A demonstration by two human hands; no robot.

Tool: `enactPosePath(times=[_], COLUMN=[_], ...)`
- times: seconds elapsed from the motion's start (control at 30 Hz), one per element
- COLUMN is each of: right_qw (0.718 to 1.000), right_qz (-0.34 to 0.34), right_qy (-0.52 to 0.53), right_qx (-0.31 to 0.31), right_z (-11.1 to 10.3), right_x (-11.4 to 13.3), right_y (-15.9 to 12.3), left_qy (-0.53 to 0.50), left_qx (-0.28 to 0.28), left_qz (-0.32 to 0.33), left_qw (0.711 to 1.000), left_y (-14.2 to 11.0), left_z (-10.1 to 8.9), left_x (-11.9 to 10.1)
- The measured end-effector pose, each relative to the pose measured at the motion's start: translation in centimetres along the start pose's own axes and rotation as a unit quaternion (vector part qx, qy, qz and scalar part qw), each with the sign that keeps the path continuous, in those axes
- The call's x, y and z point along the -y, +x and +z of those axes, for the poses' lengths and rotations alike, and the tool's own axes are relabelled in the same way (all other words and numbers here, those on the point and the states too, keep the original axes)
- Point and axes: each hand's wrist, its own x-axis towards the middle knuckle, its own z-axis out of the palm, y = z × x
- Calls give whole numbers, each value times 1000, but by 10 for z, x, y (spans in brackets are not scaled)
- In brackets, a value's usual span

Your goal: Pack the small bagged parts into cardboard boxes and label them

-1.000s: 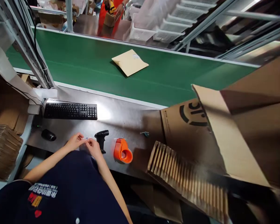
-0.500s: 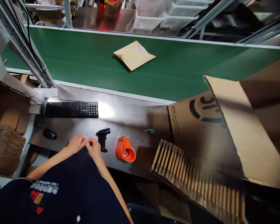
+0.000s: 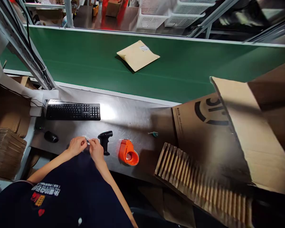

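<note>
The person's left hand [image 3: 77, 146] and right hand [image 3: 96, 151] met at the near edge of the metal table [image 3: 133, 117], fingertips pinching a small shiny item [image 3: 87, 141] between them; the item was too small to make out. Both hands had their fingers curled inward around it.

At the far left, a stack of flattened cardboard [image 3: 7, 153] stood beside the table. Next came a black mouse [image 3: 51, 136], with a black keyboard [image 3: 73, 111] lying beyond it and the hands. Just to the right of the right hand lay a black handheld scanner [image 3: 104, 142], and beside that an orange tape dispenser [image 3: 128, 153]. Beyond the table, a flat tan envelope [image 3: 138, 55] with a white label lay on the green conveyor belt [image 3: 85, 63]. Farther right, a small teal object [image 3: 155, 134] rested on the metal, near a row of upright cardboard pieces [image 3: 199, 183] and a large open carton [image 3: 204, 126] with dark printing.
</note>
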Motion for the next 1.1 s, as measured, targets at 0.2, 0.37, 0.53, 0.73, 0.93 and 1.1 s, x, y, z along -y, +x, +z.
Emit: enactPosePath(times=[0.2, 0.37, 0.53, 0.73, 0.93, 1.1], right_qw=[990, 951, 870, 828, 789, 784], right_qz=[-35, 59, 182, 236, 256, 249], right_qy=[127, 288, 455, 496, 530, 544], right_qx=[-41, -91, -49, -110, -174, -169], right_z=[-3, 0, 1, -4, -14, -21], right_x=[9, 9, 5, 4, 1, -1], right_y=[-1, 7, 16, 14, 20, 26], left_qy=[-24, 14, 60, 44, 11, 7], left_qx=[-65, -118, -49, -41, -92, -108], left_qz=[162, 240, 208, 198, 90, -33], left_qw=[984, 964, 975, 978, 992, 994], left_y=[-3, -4, 13, 20, 29, 40], left_z=[4, 2, -8, -11, 2, 6], left_x=[15, 32, 31, 30, 59, 90])
